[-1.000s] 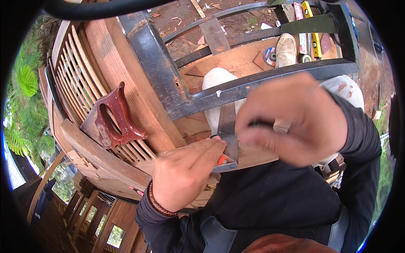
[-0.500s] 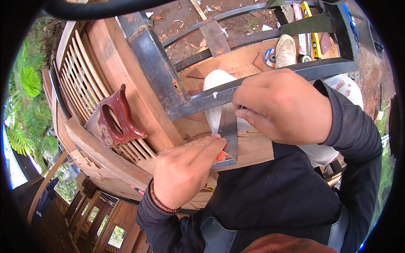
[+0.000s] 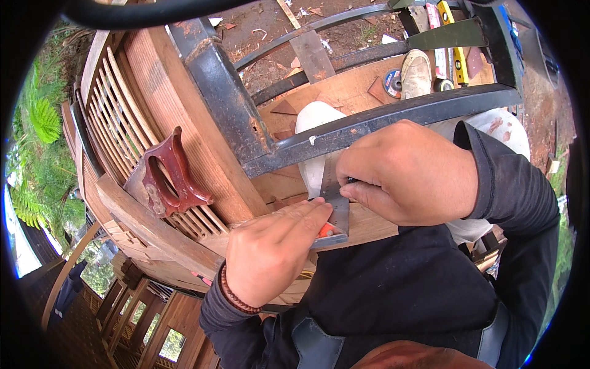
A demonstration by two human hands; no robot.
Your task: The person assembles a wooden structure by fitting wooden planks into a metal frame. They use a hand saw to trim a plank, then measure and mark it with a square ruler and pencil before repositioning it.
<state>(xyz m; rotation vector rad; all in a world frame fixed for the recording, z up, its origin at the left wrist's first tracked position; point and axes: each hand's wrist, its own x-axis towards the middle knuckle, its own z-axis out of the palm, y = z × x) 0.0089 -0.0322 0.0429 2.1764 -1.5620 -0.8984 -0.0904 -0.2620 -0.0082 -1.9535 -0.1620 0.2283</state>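
A try square (image 3: 339, 208) with a metal blade and an orange patch by its stock lies across a light wooden board (image 3: 376, 226) in front of me. My left hand (image 3: 267, 246) is closed over the stock end, its fingers pressing the square against the board. Beside the blade, my right hand (image 3: 412, 175) is in a pinch. A small dark tip shows between its thumb and forefinger; the rest of that thing is hidden by the hand. The knuckles of my right hand are close to a black metal bar (image 3: 393, 123).
A handsaw (image 3: 178, 175) with a red-brown handle rests on wooden slats (image 3: 114, 101) at left, beside a thick beam (image 3: 184, 117). Beyond the black frame are a shoe (image 3: 416, 74), a cutting disc (image 3: 392, 84), a tape measure (image 3: 444, 85) and a yellow spirit level (image 3: 460, 66).
My right hand has moved slightly toward me along the blade, and the dark tip in its pinch now shows more. My left hand and the square have shifted slightly right.
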